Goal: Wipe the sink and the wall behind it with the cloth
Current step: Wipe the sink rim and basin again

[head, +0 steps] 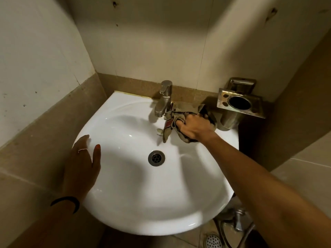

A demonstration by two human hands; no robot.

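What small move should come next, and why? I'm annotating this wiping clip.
Probably sweep the cloth around the faucet base along the sink back ledge: the right hand grips it bunched there, while the left hand rests on the rim.

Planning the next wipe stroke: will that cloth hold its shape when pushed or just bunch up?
Probably bunches: the cloth already lies crumpled in the right hand. It looks limp, one end drooping into the sink. It may snag against the faucet.
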